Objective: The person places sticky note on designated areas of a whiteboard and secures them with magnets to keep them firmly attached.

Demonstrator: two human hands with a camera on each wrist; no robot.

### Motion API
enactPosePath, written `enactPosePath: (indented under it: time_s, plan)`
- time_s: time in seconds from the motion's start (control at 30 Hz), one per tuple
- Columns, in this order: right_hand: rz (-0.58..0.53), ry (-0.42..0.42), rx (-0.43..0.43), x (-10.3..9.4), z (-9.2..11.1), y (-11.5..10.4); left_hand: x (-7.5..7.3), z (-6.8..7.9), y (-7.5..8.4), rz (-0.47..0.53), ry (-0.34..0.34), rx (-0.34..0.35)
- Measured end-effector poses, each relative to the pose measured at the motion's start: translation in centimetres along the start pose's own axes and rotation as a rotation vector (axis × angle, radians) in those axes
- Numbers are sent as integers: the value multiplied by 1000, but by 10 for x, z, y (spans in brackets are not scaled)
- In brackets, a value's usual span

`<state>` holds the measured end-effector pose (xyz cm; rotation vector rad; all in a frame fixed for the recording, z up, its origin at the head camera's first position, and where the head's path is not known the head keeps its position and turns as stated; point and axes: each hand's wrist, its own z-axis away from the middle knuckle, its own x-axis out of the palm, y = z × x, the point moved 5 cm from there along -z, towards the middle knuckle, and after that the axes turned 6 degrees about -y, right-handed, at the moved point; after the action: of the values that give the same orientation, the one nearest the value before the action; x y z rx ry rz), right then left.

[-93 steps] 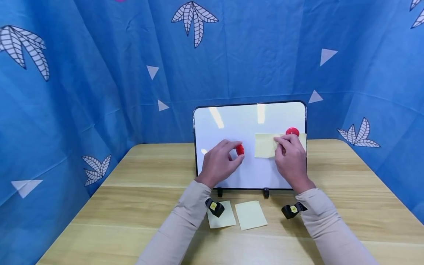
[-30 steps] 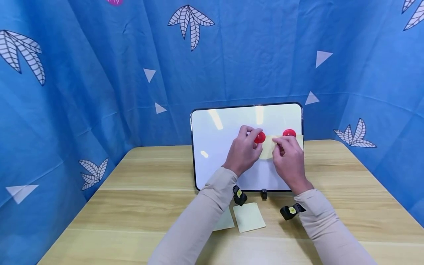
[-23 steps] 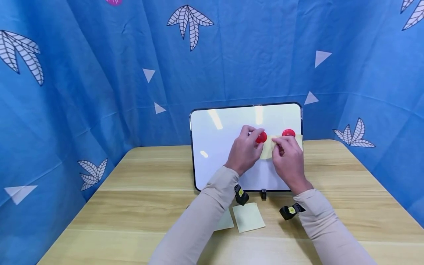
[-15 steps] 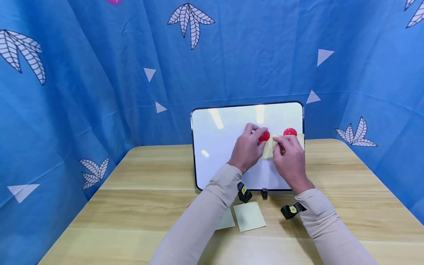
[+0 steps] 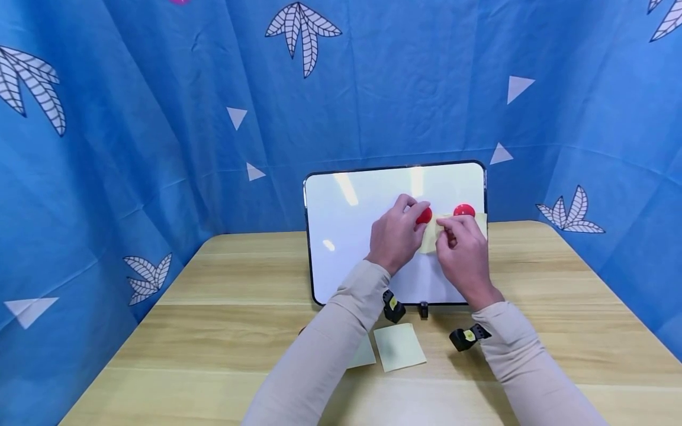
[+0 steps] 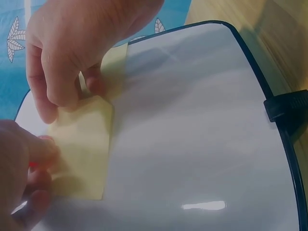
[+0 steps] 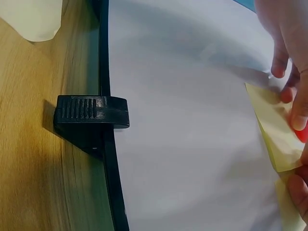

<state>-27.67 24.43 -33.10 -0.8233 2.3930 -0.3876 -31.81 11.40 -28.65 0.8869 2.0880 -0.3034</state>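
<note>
My left hand (image 5: 391, 239) holds a round red magnet (image 5: 424, 216) between fingers and thumb, at the top of a yellow sticky note (image 5: 428, 241) on a whiteboard (image 5: 341, 219). My right hand (image 5: 462, 254) pinches that note near its upper right corner. In the left wrist view the note (image 6: 84, 149) stretches between both hands, and only a sliver of red shows under the left fingers. A second red magnet (image 5: 465, 210) sits above my right hand, at the top of another yellow note (image 5: 482, 222) that this hand mostly covers.
Two more yellow notes lie on the wooden table before the board; one sticky note (image 5: 399, 348) is in full view, the other (image 5: 363, 356) partly under my left sleeve. A black stand foot (image 7: 91, 113) grips the board's lower edge. A blue curtain (image 5: 213, 148) hangs behind.
Since the earliest frame my left hand has carried the red magnet right and up from bare board to the note's top. My right hand has stayed at the note. Over the last half second little differs.
</note>
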Motion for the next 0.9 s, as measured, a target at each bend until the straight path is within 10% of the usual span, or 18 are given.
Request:
enactPosePath:
  time_s: [0.9]
  plan:
    - [7,-3,-7,0,0,-1,-4,-2,-6,-23,-62,-57]
